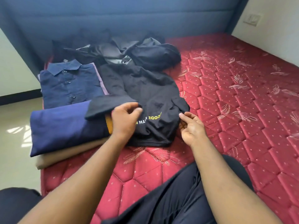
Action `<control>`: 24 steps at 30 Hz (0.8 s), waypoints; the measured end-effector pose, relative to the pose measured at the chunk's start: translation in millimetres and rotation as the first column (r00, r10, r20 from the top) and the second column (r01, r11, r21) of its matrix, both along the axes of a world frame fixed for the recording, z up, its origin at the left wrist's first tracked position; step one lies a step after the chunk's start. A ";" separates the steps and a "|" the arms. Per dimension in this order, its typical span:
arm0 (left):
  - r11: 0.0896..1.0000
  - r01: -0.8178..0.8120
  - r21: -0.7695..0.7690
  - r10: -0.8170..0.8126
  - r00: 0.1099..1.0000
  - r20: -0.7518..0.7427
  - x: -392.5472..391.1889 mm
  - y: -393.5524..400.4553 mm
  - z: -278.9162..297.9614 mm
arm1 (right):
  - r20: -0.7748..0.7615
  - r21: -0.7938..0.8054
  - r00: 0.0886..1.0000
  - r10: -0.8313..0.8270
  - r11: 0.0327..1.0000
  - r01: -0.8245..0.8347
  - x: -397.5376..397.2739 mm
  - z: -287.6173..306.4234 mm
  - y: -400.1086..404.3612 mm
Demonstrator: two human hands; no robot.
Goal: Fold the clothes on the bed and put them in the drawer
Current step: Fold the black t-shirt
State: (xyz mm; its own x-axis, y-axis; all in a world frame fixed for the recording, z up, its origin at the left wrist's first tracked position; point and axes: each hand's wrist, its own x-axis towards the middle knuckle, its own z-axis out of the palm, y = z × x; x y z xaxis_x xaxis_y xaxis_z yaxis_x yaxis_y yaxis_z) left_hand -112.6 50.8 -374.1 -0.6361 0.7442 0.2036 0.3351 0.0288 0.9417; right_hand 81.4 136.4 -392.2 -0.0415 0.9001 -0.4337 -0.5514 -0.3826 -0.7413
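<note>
1. Right side wide open: the red quilted mattress (234, 97) runs bare from the black printed T-shirt (145, 94) out to the right wall, and its near left corner meets the pale floor (14, 135).
2. That T-shirt lies crumpled mid-bed, its yellow and white lettering upside down and partly covered.
3. Left hand (125, 120) rests on the T-shirt over the lettering, fingers loosely curled; whether they pinch cloth, I cannot tell.
4. Right hand (191, 126) sits at the T-shirt's near right edge, palm turned up, fingers bent, tips right at the hem; an actual grip is not clear.
5. Count on the left: one folded navy button-up shirt (69, 84) with a collar, lilac cloth peeking out along its right side; nearer, one folded dark blue garment (64, 128) stacked on a beige one (71, 152) that overhangs the bed's left edge.
6. An orange strip (109, 124) shows between the blue fold and the left hand; what it belongs to is hidden.
7. Far back, a heap of dark grey and black clothes (137, 50) against the blue padded headboard (129, 16); the number of pieces is hard to make out.
</note>
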 end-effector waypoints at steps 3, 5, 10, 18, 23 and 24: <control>0.987 0.132 -0.092 -0.126 0.990 0.065 36.6 13.1 -8.4 | -0.007 0.030 0.997 0.073 0.997 -0.072 -12.3 0.7 -4.4; 0.981 0.154 -0.116 -0.135 0.978 0.157 51.7 17.7 -18.6 | -0.008 0.038 0.991 0.130 0.991 -0.130 -15.1 1.3 -6.3; 0.982 0.162 -0.100 -0.131 0.956 0.264 69.8 20.5 -31.6 | 0.016 0.114 0.979 0.202 0.973 -0.203 -15.9 3.4 -3.8; 0.993 0.116 -0.011 -0.105 0.928 0.357 73.1 24.4 -27.1 | 0.084 0.196 0.978 0.190 0.959 -0.203 -20.2 2.1 -1.5; 0.994 0.104 -0.019 -0.093 0.944 0.316 74.0 26.2 -28.6 | 0.184 0.250 0.961 0.207 0.936 -0.249 -21.3 5.2 -3.9; 0.995 0.099 -0.025 -0.088 0.958 0.274 73.6 26.4 -29.2 | 0.189 0.250 0.958 0.215 0.933 -0.258 -21.2 6.6 -4.1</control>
